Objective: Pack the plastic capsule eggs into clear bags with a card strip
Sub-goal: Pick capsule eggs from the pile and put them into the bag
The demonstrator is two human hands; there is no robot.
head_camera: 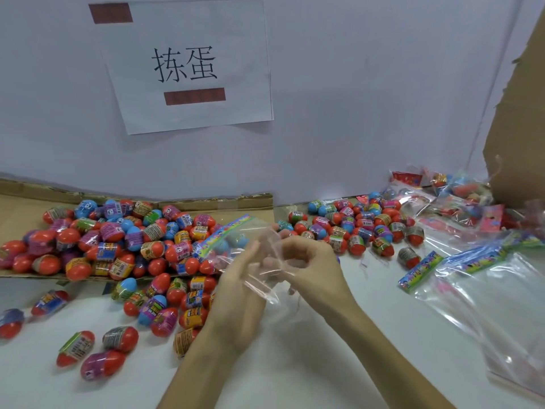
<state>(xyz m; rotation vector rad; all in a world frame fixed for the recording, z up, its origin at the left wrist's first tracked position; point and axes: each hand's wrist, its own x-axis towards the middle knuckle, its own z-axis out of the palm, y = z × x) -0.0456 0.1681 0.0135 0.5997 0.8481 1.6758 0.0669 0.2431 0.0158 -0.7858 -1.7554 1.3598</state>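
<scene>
A white table (295,364) carries a flat brown cardboard sheet (17,214) at the left. A heap of red, blue and purple plastic capsule eggs (118,240) spills off it. Above the table's middle a clear plastic bag (259,286) hangs between both hands. The left hand (239,290) lays nearly straight fingers against its film. The right hand (306,261) pinches it with curled fingers. A rainbow-printed card strip (224,234) tops the bag.
</scene>
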